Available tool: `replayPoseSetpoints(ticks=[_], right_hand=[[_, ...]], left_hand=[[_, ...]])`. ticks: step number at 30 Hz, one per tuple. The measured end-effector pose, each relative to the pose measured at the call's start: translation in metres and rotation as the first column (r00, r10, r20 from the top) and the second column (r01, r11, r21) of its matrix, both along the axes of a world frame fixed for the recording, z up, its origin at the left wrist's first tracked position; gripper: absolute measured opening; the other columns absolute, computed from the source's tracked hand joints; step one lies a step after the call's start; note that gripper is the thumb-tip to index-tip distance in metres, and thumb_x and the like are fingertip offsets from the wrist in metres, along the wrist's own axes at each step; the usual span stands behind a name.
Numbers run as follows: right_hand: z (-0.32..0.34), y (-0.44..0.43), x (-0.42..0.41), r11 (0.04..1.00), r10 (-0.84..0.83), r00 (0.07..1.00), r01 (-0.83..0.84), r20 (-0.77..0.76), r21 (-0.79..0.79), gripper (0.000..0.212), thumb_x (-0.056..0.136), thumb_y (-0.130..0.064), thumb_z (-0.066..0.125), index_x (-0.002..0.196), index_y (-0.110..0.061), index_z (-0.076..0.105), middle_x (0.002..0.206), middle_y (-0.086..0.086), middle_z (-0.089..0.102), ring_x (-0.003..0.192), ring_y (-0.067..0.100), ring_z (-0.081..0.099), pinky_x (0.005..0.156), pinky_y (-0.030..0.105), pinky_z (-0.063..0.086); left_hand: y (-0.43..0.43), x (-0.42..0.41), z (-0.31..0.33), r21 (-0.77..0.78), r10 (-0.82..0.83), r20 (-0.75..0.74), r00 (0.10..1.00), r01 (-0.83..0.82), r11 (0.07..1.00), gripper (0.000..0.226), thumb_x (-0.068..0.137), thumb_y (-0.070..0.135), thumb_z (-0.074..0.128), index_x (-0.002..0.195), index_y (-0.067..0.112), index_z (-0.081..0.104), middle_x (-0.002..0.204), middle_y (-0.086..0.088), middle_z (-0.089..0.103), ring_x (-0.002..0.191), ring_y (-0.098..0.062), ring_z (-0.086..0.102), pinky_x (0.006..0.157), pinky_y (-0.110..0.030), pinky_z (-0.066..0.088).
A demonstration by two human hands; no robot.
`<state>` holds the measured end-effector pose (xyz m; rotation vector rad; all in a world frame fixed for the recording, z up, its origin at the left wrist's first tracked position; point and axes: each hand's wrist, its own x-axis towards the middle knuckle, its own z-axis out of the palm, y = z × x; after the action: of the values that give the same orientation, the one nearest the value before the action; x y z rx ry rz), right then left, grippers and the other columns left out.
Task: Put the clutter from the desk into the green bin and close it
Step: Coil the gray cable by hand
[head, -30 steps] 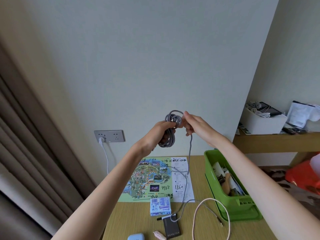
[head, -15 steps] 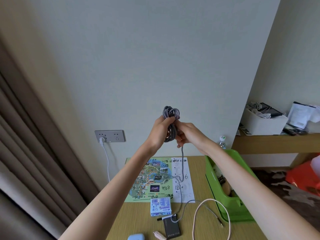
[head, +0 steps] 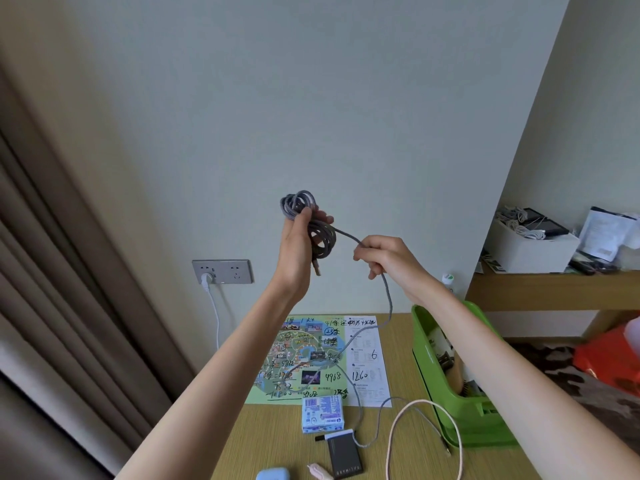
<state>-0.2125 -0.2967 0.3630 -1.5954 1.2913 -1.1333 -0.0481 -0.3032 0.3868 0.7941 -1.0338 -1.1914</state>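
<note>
My left hand [head: 297, 244] is raised in front of the wall and grips a coil of grey braided cable [head: 322, 233]. My right hand [head: 384, 252] pinches the loose strand just right of the coil. That strand hangs down over the desk and ends near the green bin [head: 429, 344] at the desk's right edge. The bin stands open with several items inside. On the desk lie a colourful map sheet [head: 311, 358], a small blue box [head: 322, 412], a dark card case [head: 344, 455], a pink cable [head: 426, 441] and a light-blue case [head: 273, 475].
A wall socket [head: 222, 271] with a white plug and cord sits at the left above the wooden desk [head: 270, 441]. Curtains hang at the far left. A shelf [head: 554, 289] at the right holds a white box and papers. A red bag [head: 609, 355] lies on the floor.
My right hand has moved away from the coil to the right, drawing out a length of cable. My left hand has kept the coil raised.
</note>
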Motion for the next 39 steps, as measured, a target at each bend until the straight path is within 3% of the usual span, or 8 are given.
replayPoseSetpoints(ticks=[7,12,18,22,26,31,36,39], right_hand=[[0.006,-0.003,-0.011,0.989,-0.139,0.99,0.14,0.026,-0.047,0.011,0.084,-0.016,0.069,0.073,-0.013,0.068,0.068,-0.004,0.058,0.05,-0.004,0.046,0.061,0.025,0.037],[0.019,-0.003,-0.015,0.986,-0.142,0.987,0.148,0.078,-0.075,0.016,0.082,-0.014,0.071,0.068,-0.015,0.064,0.051,-0.019,0.054,0.046,-0.006,0.046,0.055,0.015,0.031],[0.031,0.002,-0.012,0.993,-0.071,0.996,0.077,0.062,-0.095,0.016,0.087,-0.013,0.065,0.071,-0.013,0.066,0.056,-0.02,0.059,0.048,-0.01,0.048,0.056,0.017,0.028],[0.035,0.005,-0.013,0.988,-0.009,1.0,0.012,0.019,-0.151,0.015,0.09,-0.014,0.064,0.076,-0.01,0.069,0.068,-0.011,0.064,0.047,-0.007,0.048,0.049,0.009,0.032],[0.034,0.004,-0.013,0.979,-0.021,1.0,0.022,0.009,-0.204,0.011,0.088,-0.013,0.068,0.084,-0.002,0.07,0.065,-0.008,0.061,0.048,-0.005,0.048,0.047,0.004,0.034],[0.031,0.002,-0.016,0.976,-0.013,1.0,0.011,-0.008,-0.219,0.011,0.086,-0.014,0.071,0.082,-0.004,0.069,0.055,-0.016,0.058,0.048,-0.005,0.048,0.047,0.005,0.033],[0.027,0.001,-0.025,0.986,0.01,0.999,-0.018,-0.049,-0.167,0.014,0.085,-0.016,0.073,0.095,-0.009,0.067,0.082,-0.003,0.064,0.067,0.002,0.054,0.056,0.008,0.039],[0.026,0.001,-0.031,0.996,0.076,0.988,-0.083,-0.137,-0.043,0.024,0.082,-0.011,0.073,0.105,-0.017,0.069,0.082,-0.005,0.055,0.054,-0.002,0.045,0.047,0.008,0.032]], left_hand=[[-0.009,0.021,0.0,0.058,0.173,0.112,0.979,-0.181,0.982,0.02,0.098,0.038,0.039,0.106,0.027,0.055,0.098,0.005,0.053,0.081,-0.011,0.051,0.05,-0.02,0.039],[-0.014,0.029,-0.007,-0.019,0.124,0.194,0.973,-0.122,0.992,0.041,0.101,0.035,0.04,0.139,0.018,0.044,0.137,0.006,0.05,0.125,-0.007,0.044,0.1,-0.026,0.033],[-0.011,0.023,-0.019,0.045,-0.111,0.41,0.906,0.101,0.994,0.037,0.102,0.032,0.043,0.134,0.015,0.048,0.126,0.005,0.055,0.117,-0.008,0.048,0.098,-0.028,0.034],[-0.003,0.014,-0.02,0.074,-0.265,0.532,0.804,0.267,0.961,0.027,0.101,0.031,0.044,0.114,0.012,0.057,0.087,0.007,0.054,0.073,-0.004,0.049,0.07,-0.02,0.038],[0.004,0.001,-0.019,0.127,-0.386,0.572,0.724,0.387,0.913,0.039,0.1,0.037,0.043,0.123,0.009,0.059,0.104,-0.001,0.057,0.091,-0.01,0.05,0.086,-0.026,0.038],[0.008,-0.012,-0.023,0.078,-0.384,0.676,0.629,0.457,0.886,0.036,0.097,0.029,0.055,0.118,0.001,0.055,0.097,-0.005,0.056,0.086,-0.012,0.05,0.082,-0.025,0.04],[0.007,-0.017,-0.025,0.137,-0.417,0.643,0.642,0.439,0.888,0.024,0.099,0.022,0.051,0.118,0.012,0.061,0.095,0.014,0.063,0.079,0.015,0.057,0.07,-0.001,0.04],[0.006,-0.018,-0.027,0.142,-0.415,0.655,0.632,0.436,0.889,0.019,0.098,0.019,0.049,0.112,0.014,0.062,0.094,0.014,0.06,0.077,0.017,0.056,0.069,-0.001,0.039]])
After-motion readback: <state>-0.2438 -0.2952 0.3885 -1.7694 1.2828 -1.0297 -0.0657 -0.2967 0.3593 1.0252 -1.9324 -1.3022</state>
